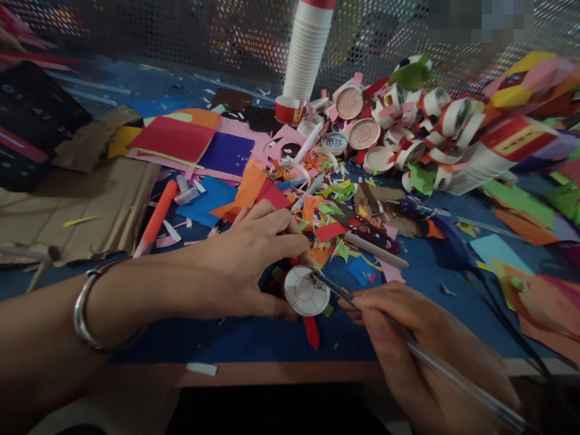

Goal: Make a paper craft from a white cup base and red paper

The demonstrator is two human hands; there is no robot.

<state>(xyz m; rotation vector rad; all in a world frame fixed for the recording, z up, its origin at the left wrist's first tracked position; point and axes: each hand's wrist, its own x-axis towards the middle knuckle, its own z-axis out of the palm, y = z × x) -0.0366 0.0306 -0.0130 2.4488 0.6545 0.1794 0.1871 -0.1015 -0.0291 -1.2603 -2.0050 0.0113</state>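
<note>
My left hand (254, 254) grips a small paper cup (304, 293) laid on its side, its round white bottom facing me, with a red strip hanging below it. My right hand (408, 338) is closed around a clear pen (435, 362) whose tip touches the cup's bottom near its upper right. A metal bangle (86, 314) circles my left wrist. Both hands rest on the blue table (254, 344) near its front edge.
Coloured paper sheets and scraps litter the table. A tall stack of white cups (308, 48) stands at the back. Cut cups with curled strips (435, 127) pile up at the back right. An orange marker (156, 220) and cardboard (90, 205) lie left. Scissors (371, 232) lie centre.
</note>
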